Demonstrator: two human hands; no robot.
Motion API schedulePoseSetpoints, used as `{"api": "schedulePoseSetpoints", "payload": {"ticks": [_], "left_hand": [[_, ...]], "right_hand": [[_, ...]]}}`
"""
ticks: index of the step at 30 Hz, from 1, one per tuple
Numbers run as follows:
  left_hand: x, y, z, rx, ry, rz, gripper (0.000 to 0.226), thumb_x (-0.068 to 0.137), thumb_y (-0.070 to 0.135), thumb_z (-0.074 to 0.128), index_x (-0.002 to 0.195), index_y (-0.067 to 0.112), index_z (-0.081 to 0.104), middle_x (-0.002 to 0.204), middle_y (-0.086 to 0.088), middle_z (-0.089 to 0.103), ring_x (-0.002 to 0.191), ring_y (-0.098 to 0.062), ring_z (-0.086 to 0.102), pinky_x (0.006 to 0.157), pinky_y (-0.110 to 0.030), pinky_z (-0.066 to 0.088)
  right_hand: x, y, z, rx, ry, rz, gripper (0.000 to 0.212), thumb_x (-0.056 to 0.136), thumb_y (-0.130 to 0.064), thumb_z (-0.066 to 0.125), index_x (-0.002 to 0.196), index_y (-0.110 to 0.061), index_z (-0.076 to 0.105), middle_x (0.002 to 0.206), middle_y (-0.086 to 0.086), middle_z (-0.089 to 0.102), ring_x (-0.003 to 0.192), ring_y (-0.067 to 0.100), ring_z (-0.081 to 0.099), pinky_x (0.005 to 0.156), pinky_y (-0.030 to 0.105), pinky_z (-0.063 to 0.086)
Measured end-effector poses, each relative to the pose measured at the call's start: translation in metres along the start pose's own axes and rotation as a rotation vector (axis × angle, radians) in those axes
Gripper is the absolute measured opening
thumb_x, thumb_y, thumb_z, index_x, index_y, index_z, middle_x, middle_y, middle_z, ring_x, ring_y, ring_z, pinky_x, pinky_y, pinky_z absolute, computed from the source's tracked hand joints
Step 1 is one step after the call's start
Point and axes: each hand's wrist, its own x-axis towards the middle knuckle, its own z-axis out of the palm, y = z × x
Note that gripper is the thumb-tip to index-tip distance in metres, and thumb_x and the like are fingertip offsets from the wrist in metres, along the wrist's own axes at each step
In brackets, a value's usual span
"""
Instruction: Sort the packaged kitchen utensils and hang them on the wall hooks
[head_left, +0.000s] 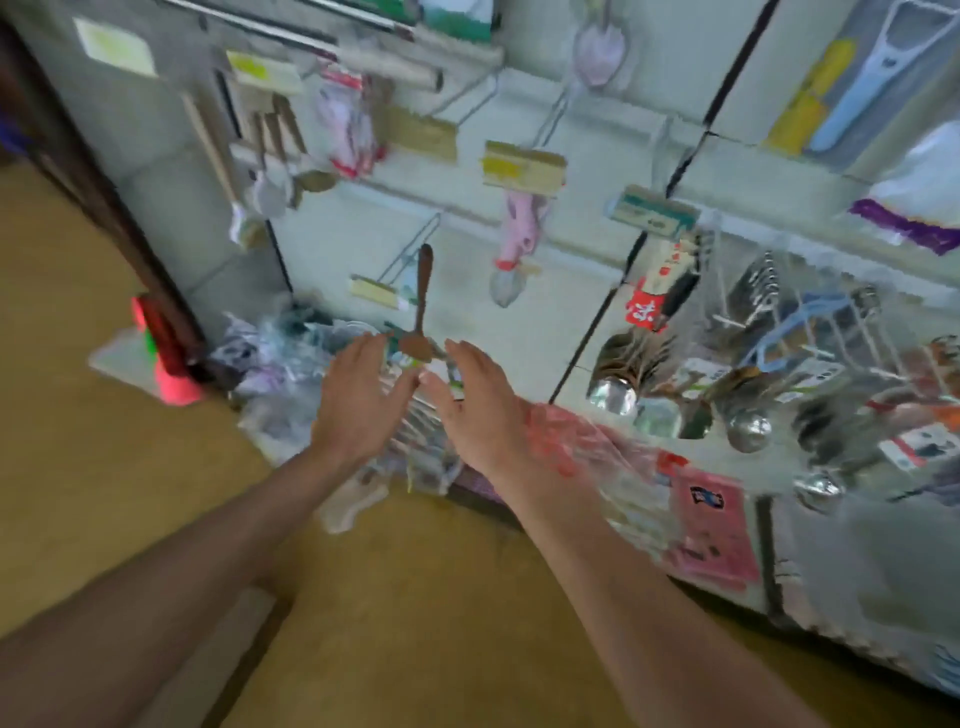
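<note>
My left hand (363, 395) and my right hand (475, 402) reach forward side by side, fingers straight and spread, holding nothing. Just beyond their fingertips a brown wooden spoon (422, 306) hangs from a wire wall hook (410, 249), its bowl at the bottom between the two hands. Under the hands lies a heap of clear-wrapped utensil packages (291, 358) on the floor against the wall. A pink packaged utensil (519, 234) hangs on a hook to the right of the spoon. The picture is blurred.
More packaged utensils hang up the grey wall (571, 130), with wooden ones (270, 140) at upper left. Steel ladles and whisks (748, 395) crowd the hooks at right. Pink packets (711, 530) lie below them. A red and green object (166, 353) stands at left on the brown floor (415, 597).
</note>
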Motion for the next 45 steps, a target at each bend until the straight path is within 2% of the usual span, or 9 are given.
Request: {"api": "schedulePoseSetpoints", "payload": {"ticks": [4,7,10,19,26,32,39,42,45], "left_hand": [[-0.023,-0.098,-0.083,0.016,0.098,-0.171,0.079,0.087,0.067,0.043,0.142,0.010,0.046,0.146,-0.012,0.045,0.136,-0.030,0.039,0.114,-0.045,0.032],[-0.051,-0.165,-0.139,0.042,0.176,-0.307,0.076,0.088,0.064,0.043,0.142,0.011,0.045,0.144,-0.014,0.046,0.132,-0.034,0.041,0.109,-0.044,0.035],[-0.086,-0.221,-0.190,0.077,0.252,-0.406,0.085,0.079,0.069,0.035,0.140,0.010,0.048,0.142,-0.014,0.048,0.129,-0.035,0.042,0.107,-0.046,0.036],[-0.212,-0.365,-0.273,0.109,0.376,-0.778,0.064,0.095,0.049,0.051,0.147,0.014,0.038,0.148,-0.009,0.043,0.134,-0.032,0.038,0.107,-0.046,0.036],[-0.296,-0.448,-0.248,0.040,0.396,-1.126,0.063,0.096,0.045,0.051,0.149,0.015,0.035,0.146,-0.012,0.045,0.134,-0.032,0.039,0.107,-0.046,0.035],[-0.359,-0.508,-0.183,-0.066,0.433,-1.374,0.054,0.096,0.039,0.056,0.143,0.017,0.042,0.142,-0.009,0.049,0.133,-0.027,0.042,0.105,-0.042,0.038],[-0.416,-0.578,-0.087,-0.311,0.506,-1.568,0.044,0.093,0.037,0.061,0.132,0.016,0.056,0.122,-0.005,0.066,0.112,-0.023,0.061,0.093,-0.037,0.050],[-0.434,-0.612,-0.044,-0.379,0.536,-1.612,0.038,0.092,0.034,0.063,0.124,0.015,0.063,0.114,-0.005,0.070,0.104,-0.023,0.066,0.088,-0.033,0.051],[-0.447,-0.645,0.001,-0.440,0.570,-1.669,0.034,0.091,0.029,0.061,0.121,0.015,0.065,0.112,-0.004,0.071,0.103,-0.023,0.066,0.082,-0.027,0.048]], "right_hand": [[0.014,-0.081,0.084,-0.040,-0.097,-0.167,0.059,0.100,-0.050,0.043,0.143,-0.010,0.046,0.146,0.008,0.048,0.135,0.023,0.042,0.111,0.042,0.037],[0.015,-0.141,0.143,-0.034,-0.176,-0.260,0.059,0.100,-0.048,0.045,0.143,-0.009,0.045,0.144,0.010,0.050,0.135,0.025,0.043,0.111,0.042,0.037],[0.007,-0.197,0.200,-0.025,-0.242,-0.352,0.064,0.098,-0.054,0.039,0.143,-0.009,0.045,0.143,0.011,0.050,0.135,0.027,0.044,0.109,0.046,0.038],[-0.047,-0.305,0.354,-0.021,-0.511,-0.521,0.062,0.100,-0.050,0.044,0.150,-0.013,0.038,0.155,0.008,0.037,0.145,0.022,0.030,0.117,0.043,0.029],[-0.086,-0.319,0.478,-0.019,-0.727,-0.595,0.061,0.099,-0.047,0.048,0.149,-0.012,0.039,0.155,0.008,0.039,0.144,0.022,0.031,0.117,0.041,0.029],[-0.135,-0.289,0.587,-0.083,-0.948,-0.601,0.063,0.099,-0.047,0.049,0.148,-0.010,0.039,0.153,0.008,0.040,0.143,0.022,0.033,0.117,0.037,0.029],[-0.198,-0.221,0.699,-0.143,-1.167,-0.462,0.062,0.096,-0.046,0.055,0.148,-0.014,0.040,0.150,0.006,0.045,0.139,0.020,0.040,0.109,0.029,0.031],[-0.222,-0.189,0.747,-0.165,-1.209,-0.396,0.062,0.096,-0.046,0.056,0.147,-0.016,0.041,0.146,0.006,0.048,0.135,0.022,0.043,0.106,0.032,0.035],[-0.242,-0.159,0.788,-0.148,-1.241,-0.335,0.053,0.095,-0.041,0.059,0.139,-0.016,0.049,0.125,0.001,0.060,0.121,0.023,0.054,0.093,0.032,0.042]]}}
